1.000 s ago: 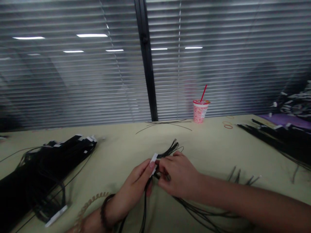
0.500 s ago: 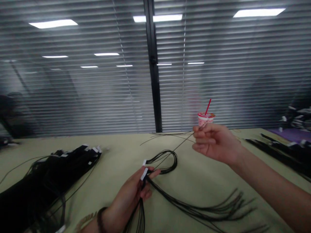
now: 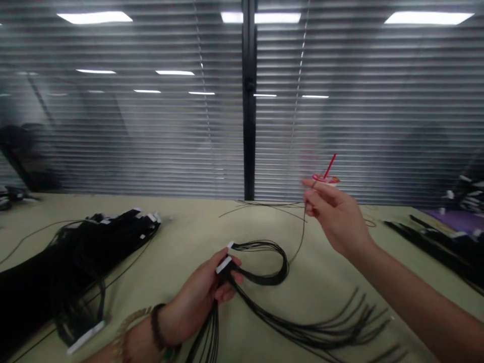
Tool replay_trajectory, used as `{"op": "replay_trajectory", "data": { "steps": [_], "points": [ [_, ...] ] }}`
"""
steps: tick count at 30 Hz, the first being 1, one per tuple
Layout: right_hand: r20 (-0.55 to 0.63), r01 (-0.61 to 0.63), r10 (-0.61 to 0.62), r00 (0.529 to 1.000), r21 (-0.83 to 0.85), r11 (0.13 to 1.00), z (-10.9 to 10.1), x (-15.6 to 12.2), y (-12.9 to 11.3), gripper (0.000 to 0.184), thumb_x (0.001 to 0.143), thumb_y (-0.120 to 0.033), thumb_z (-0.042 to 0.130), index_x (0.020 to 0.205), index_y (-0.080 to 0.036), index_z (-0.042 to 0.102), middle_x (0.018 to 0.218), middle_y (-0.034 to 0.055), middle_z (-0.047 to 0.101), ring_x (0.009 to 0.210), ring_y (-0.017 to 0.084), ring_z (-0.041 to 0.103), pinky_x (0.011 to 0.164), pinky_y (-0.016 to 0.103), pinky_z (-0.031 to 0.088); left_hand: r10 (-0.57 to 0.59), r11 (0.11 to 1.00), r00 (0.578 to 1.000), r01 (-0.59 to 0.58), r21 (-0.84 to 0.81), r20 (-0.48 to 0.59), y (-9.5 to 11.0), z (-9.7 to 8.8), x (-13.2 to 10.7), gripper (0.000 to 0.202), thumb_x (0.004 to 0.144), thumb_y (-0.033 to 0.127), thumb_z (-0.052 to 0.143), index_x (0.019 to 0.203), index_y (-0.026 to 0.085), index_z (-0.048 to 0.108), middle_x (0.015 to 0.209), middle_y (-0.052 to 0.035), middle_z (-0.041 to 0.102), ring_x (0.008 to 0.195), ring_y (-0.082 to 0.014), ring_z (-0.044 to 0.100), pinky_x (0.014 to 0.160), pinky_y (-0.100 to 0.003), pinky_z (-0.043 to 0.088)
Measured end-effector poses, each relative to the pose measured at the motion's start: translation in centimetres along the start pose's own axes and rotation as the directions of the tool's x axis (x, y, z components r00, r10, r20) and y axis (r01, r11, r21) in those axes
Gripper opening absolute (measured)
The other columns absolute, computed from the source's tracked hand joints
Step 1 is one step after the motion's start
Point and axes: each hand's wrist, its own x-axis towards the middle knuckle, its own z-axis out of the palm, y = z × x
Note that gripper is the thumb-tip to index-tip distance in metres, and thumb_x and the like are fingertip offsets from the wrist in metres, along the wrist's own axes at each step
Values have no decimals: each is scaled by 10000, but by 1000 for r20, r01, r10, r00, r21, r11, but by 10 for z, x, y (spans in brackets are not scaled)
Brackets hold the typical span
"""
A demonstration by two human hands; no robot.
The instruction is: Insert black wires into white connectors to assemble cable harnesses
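My left hand (image 3: pixel 206 292) is closed around a bundle of thin black cords (image 3: pixel 264 262) that loops on the table and carries small white tags (image 3: pixel 224 264) at the grip. My right hand (image 3: pixel 335 217) is raised above the table, fingers pinched on the end of one thin black cord (image 3: pixel 301 237) that curves down to the loop. The free cord ends (image 3: pixel 351 322) fan out on the table to the right.
A big heap of black tagged cords (image 3: pixel 75 257) lies at the left. More black cords (image 3: pixel 434 242) and a purple sheet (image 3: pixel 459 218) lie at the right. A pink cup with a red straw (image 3: pixel 327 176) stands behind my right hand, near loose cords (image 3: pixel 264 204). Blinds close the back.
My right hand left the bundle, rose and drew one cord up and to the right. The loop of cords widened. My left hand kept its grip.
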Motion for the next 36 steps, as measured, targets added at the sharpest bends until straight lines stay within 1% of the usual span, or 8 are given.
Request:
{"op": "replay_trajectory", "data": {
  "steps": [3,6,8,11,15,18,25,36],
  "points": [
    [205,-29,67,976,-183,983,26,-33,10,188,724,-268,588,870,-160,638,545,-32,489,488,68,410,457,189,332,-37,999,998,37,-10,57,2,-1,-2,340,806,438,413,782,138,570,539,2,570,330,-19,259,382,-174,267],
    [430,-57,197,881,-318,946,47,-70,29,251,780,-268,479,590,-140,582,467,-31,437,435,64,361,402,186,264,-83,996,984,86,-13,157,4,-4,-1,338,807,437,400,785,150,577,565,-7,581,337,-22,257,397,-185,281],
    [489,74,144,860,-399,914,52,-88,44,289,757,-193,456,473,-143,468,430,-46,336,422,58,301,410,196,224,-114,994,979,113,15,167,5,-4,-2,342,812,431,385,759,153,575,526,-8,576,332,-28,255,400,-189,286],
    [556,290,11,831,-450,844,50,-98,59,239,729,-130,440,492,-146,409,477,-46,339,464,60,320,470,203,242,-112,990,987,102,93,116,7,-1,-4,361,822,411,359,707,150,580,446,-9,560,305,-32,246,371,-182,268],
    [672,381,23,740,-448,809,45,-94,64,193,750,-113,414,562,-150,429,528,-40,398,498,63,355,506,199,261,-61,984,993,43,173,98,7,0,-5,329,817,338,358,667,152,585,406,-6,550,288,-32,240,331,-161,221],
    [698,392,50,714,-459,797,44,-93,63,210,773,-124,400,566,-150,424,531,-39,402,500,65,359,509,200,261,-46,978,992,21,206,116,6,-2,-6,283,800,291,366,671,162,583,400,0,545,285,-35,252,319,-153,199],
    [702,423,25,712,-458,782,44,-95,63,210,796,-136,388,587,-153,405,542,-41,383,511,66,346,518,205,252,-59,970,993,33,241,102,8,-1,-7,302,809,313,350,665,162,569,387,8,528,279,-31,257,311,-142,191],
    [694,373,21,719,-411,832,42,-94,67,202,779,-118,424,586,-151,373,526,-54,354,485,50,307,485,181,222,-71,972,993,47,230,96,7,-1,-6,370,821,360,333,637,146,573,377,-9,533,263,-37,266,290,-144,200]
  ]
}}
